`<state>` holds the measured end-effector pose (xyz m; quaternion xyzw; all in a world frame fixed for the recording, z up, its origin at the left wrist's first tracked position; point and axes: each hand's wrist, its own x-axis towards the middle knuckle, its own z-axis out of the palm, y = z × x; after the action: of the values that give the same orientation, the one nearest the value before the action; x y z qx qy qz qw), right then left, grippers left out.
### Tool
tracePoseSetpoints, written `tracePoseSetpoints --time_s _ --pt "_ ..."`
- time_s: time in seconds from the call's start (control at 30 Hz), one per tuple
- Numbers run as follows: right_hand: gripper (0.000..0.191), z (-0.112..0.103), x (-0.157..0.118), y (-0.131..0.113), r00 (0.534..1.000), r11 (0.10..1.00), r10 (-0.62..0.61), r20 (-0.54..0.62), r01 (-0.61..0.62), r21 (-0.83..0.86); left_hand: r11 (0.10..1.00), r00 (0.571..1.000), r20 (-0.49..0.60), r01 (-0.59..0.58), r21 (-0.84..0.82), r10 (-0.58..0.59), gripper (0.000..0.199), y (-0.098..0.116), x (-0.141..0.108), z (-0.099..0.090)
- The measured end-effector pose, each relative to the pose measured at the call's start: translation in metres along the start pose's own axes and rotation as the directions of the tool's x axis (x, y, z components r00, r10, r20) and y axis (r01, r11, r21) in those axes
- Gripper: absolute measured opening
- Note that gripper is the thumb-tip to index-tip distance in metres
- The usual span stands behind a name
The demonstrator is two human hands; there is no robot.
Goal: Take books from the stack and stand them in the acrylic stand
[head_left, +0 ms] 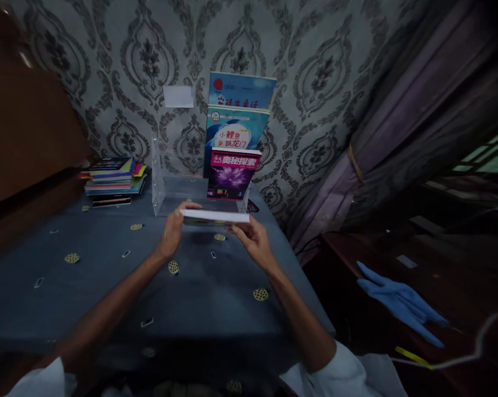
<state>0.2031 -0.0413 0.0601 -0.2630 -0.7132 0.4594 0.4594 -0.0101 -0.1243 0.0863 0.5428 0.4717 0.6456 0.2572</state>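
Between my two hands a book (215,216) is held nearly level, its pale page edge toward me. My left hand (175,229) grips its left end, and my right hand (255,240) pinches its right end. Just behind it stands a clear acrylic rack (158,182). On the rack's right side, a purple book (232,175) is in front, a blue book (236,129) behind it, and another blue book (242,88) at the back, all upright with covers facing me.
A stack of books (114,182) lies at the back left of the cloth-covered table (108,286). A white card (178,96) is on the patterned wall. To the right are a curtain (335,182) and a dark red surface with blue gloves (401,300) and a cable.
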Motion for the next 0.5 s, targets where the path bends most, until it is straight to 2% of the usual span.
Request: tracePoseSetpoints --time_s 0.1,0.17,0.27,0.33,0.4,0.5 --pt "0.031 -0.002 -0.026 0.017 1.0 0.998 0.017 -0.001 -0.017 -0.054 0.987 0.982 0.19 -0.054 0.152 0.025 0.077 -0.005 -0.03 -0.013" --pt "0.03 -0.005 -0.044 0.032 0.999 0.998 0.024 0.043 -0.021 -0.067 0.96 0.941 0.337 -0.11 0.258 0.017 0.074 -0.015 -0.051 -0.023" --pt "0.028 -0.013 -0.067 0.048 0.992 0.989 0.019 0.126 0.0 -0.145 0.872 0.799 0.601 -0.278 0.402 -0.023 0.069 -0.029 -0.074 -0.034" --pt "0.028 -0.018 -0.077 0.05 0.984 0.968 -0.003 0.178 0.047 -0.246 0.79 0.703 0.708 -0.399 0.465 -0.061 0.072 -0.035 -0.084 -0.038" --pt "0.03 -0.021 -0.083 0.049 0.973 0.924 -0.027 0.231 0.112 -0.365 0.706 0.643 0.762 -0.502 0.499 -0.081 0.073 -0.039 -0.091 -0.041" --pt "0.035 -0.021 -0.087 0.043 0.951 0.845 -0.054 0.303 0.205 -0.494 0.616 0.594 0.798 -0.592 0.519 -0.102 0.07 -0.038 -0.098 -0.044"
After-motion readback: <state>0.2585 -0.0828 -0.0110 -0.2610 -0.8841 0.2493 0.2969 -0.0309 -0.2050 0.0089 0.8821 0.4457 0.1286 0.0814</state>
